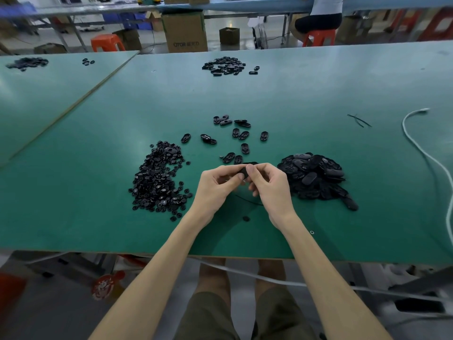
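A person sits at a green bench [318, 94], seen from above through a head-worn camera, with both bare forearms reaching forward over the near edge. The left hand [215, 185] and the right hand [267, 185] meet just above the bench, fingers curled inward, and together pinch a small black plastic piece [245, 172] between their fingertips. Most of the piece is hidden by the fingers, so its exact shape cannot be told.

To the left of the hands lies a wide heap of small round black parts [158, 177], some scattered at its edges. To the right, close beside the right hand, sits a mound of larger oval black shells [313, 176]. Just beyond the hands, a loose scatter of oval pieces [235, 137] lies flat on the bench, each well apart from the next. One small round part [245, 218] rests alone on the bench between the wrists.

Farther back sits another pile of black pieces [224, 66]. A white cable [421, 148] curves along the right side of the bench. Beyond the bench stand cardboard boxes [185, 30] and orange stools [107, 42], and another person sits at a far table.
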Demonstrator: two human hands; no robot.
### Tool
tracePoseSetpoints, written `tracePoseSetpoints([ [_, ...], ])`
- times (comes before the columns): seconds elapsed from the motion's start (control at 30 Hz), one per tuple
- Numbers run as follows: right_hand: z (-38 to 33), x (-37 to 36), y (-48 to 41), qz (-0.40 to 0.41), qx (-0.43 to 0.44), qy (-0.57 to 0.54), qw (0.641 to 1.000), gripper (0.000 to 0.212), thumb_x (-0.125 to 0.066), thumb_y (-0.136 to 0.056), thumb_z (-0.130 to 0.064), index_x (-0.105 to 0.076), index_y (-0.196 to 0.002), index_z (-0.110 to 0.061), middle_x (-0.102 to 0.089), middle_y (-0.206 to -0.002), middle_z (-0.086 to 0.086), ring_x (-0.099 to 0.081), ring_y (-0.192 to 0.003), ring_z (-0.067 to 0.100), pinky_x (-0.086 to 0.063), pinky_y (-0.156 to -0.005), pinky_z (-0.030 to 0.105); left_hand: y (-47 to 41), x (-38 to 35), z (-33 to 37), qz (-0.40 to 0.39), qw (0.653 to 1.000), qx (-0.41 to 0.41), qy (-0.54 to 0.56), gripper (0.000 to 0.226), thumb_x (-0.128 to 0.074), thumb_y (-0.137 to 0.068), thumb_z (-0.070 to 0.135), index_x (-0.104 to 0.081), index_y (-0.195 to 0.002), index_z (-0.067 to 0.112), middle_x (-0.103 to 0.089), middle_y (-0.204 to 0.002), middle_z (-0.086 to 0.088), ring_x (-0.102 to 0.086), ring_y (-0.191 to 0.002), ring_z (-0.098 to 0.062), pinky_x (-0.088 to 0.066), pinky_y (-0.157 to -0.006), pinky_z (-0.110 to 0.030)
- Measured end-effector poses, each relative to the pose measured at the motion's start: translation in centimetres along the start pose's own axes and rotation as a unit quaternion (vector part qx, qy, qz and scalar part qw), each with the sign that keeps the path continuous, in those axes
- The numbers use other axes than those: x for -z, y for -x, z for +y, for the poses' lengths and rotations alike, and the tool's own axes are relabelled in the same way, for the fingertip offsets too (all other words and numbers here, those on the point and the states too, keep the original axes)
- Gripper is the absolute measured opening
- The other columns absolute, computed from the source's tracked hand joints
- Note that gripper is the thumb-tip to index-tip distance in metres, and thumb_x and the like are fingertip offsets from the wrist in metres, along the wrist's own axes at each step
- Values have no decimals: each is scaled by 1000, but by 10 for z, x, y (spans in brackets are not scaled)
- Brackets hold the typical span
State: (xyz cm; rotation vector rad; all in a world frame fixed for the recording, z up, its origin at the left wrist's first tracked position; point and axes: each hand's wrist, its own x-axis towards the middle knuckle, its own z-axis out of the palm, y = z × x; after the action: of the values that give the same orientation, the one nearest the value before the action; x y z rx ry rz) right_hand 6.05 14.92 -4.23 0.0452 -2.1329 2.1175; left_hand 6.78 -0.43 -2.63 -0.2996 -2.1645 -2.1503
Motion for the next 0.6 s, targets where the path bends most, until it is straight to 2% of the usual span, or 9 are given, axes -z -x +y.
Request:
tracePoseSetpoints([
  [0.23,-1,-2,1,-17,-2,32,999,15,-67,-103,-28,-70,-93,-17,-76,-76,-6,-62,-62,5,-49,-56,23,0,0,-1,14,1000,8,-3,29,-64,-94,-7,-78,-109,13,-80,-102,-3,-76,-97,-17,-56,-86,-21],
  [0.43,-3,-3,2,-21,-3,50,999,17,-68,-102,-29,-70,-90,-17,-76,-78,4,-61,-64,12,-51,-61,34,-2,-2,-5,34,999,16,-39,29,-61,-92,-7,-79,-106,11,-80,-101,-5,-75,-100,-25,-59,-96,-38],
  [0.6,-4,-4,3,-21,-6,56,998,17,-68,-102,-29,-69,-90,-17,-73,-75,1,-61,-65,14,-51,-64,37,-2,-3,-6,44,997,25,-59,29,-61,-91,-6,-79,-107,10,-79,-101,-5,-73,-101,-29,-57,-99,-49],
])
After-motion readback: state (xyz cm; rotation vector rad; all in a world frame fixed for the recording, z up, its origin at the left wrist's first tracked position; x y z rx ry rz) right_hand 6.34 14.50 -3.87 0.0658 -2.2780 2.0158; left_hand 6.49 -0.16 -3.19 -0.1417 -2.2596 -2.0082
